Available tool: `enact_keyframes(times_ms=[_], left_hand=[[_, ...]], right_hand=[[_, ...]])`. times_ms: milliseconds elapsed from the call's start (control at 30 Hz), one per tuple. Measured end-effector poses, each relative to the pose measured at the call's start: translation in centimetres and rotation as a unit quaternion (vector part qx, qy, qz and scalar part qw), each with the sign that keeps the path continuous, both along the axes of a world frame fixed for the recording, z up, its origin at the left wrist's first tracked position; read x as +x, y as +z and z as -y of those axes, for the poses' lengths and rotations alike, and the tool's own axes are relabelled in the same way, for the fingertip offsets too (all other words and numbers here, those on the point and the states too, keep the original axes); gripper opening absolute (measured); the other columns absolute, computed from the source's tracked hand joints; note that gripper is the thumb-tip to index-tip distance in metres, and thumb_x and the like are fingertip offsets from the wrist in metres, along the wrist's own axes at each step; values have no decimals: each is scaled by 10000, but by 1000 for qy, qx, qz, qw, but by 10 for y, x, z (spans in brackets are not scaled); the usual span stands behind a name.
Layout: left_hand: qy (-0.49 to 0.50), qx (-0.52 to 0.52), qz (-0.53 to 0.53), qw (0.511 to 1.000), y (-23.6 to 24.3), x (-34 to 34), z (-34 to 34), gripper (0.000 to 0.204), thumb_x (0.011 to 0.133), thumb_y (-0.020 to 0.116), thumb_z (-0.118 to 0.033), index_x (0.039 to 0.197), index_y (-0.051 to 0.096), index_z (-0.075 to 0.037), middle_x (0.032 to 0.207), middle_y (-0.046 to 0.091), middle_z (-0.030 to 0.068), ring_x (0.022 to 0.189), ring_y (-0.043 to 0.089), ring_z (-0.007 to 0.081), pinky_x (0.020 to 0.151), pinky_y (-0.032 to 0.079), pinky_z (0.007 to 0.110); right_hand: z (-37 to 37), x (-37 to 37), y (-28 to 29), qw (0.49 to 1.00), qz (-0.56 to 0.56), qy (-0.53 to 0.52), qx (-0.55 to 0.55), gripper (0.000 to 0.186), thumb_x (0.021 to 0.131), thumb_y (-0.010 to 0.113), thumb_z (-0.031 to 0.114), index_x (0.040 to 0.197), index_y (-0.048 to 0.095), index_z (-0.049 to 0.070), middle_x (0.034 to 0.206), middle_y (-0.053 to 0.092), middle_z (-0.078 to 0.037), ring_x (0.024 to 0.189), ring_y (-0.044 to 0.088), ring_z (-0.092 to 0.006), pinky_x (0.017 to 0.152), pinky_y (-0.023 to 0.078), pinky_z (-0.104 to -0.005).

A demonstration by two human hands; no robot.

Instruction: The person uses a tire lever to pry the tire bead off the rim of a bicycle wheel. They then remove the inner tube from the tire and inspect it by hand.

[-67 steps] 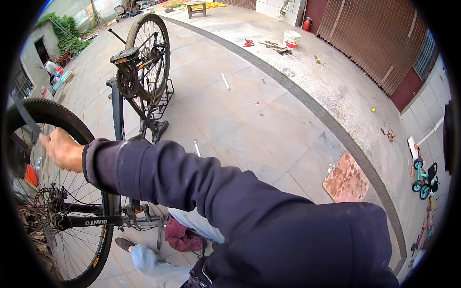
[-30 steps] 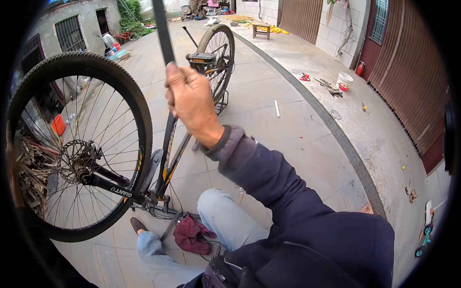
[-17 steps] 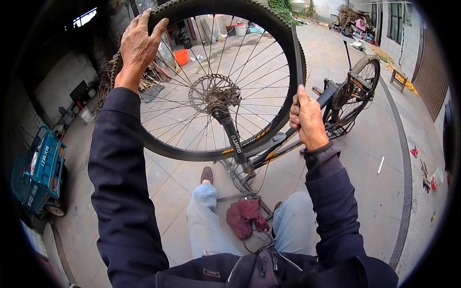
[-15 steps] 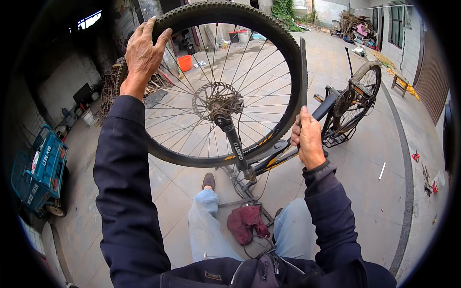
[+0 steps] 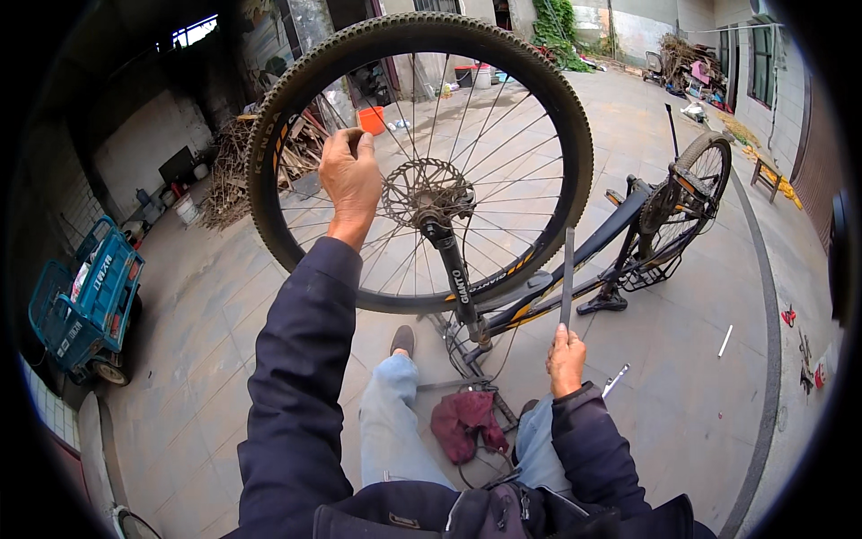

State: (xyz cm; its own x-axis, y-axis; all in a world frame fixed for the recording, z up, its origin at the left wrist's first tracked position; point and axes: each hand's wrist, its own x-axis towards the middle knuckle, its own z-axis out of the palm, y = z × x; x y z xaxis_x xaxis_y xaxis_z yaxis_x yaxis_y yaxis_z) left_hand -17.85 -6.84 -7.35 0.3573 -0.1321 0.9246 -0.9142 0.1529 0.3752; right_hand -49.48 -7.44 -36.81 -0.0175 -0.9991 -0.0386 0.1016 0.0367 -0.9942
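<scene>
An upside-down bicycle (image 5: 620, 216) stands in front of me, its knobby-tyred front wheel (image 5: 575, 117) facing me with spokes, a brake disc (image 5: 409, 193) and a black fork (image 5: 458, 278). My left hand (image 5: 350, 184) is in front of the spokes, left of the disc, its fingers curled and thumb pressed in. Whatever it grips, perhaps a spoke, cannot be made out. Low on the right, my right hand (image 5: 566, 361) is closed round the lower end of a long flat metal bar (image 5: 567, 278), which points upward beside the tyre.
A maroon cloth (image 5: 462, 424) lies between my legs by the handlebar. Near my right wrist is a silver tool (image 5: 617, 379). A blue cargo tricycle (image 5: 90, 301) stands left, a woodpile (image 5: 238, 184) and orange bucket (image 5: 371, 120) beyond. More tools (image 5: 805, 359) lie far right.
My left hand has left the tyre's upper left and come down to the spokes, its fingers now curled. My right hand has dropped lower with the bar. The wheel sits lower and further right in view.
</scene>
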Motion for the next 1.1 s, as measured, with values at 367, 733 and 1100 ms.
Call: enact_keyframes(times_ms=[367,733,1100], left_hand=[[-123,17,-177,976,2,33,-6,150,875,600,-105,943,646,20,714,642,43,559,591,92,537,477,246],[-50,-74,-229,969,39,29,-12,185,864,601,-103,948,686,39,626,631,58,490,596,114,436,476,250],[24,-67,-268,961,55,72,50,324,831,668,-203,767,650,114,714,686,150,554,662,184,545,534,284]], right_hand=[[3,-2,6,998,17,-4,65,328,971,496,312,759,446,67,531,398,21,379,367,-89,343,290,-262],[-1,-3,5,996,36,14,82,310,957,514,321,778,420,86,555,389,16,381,347,-88,338,285,-257],[19,-6,-30,985,-164,-42,-25,400,916,561,348,796,543,-34,579,515,-112,530,525,-221,512,401,-374]])
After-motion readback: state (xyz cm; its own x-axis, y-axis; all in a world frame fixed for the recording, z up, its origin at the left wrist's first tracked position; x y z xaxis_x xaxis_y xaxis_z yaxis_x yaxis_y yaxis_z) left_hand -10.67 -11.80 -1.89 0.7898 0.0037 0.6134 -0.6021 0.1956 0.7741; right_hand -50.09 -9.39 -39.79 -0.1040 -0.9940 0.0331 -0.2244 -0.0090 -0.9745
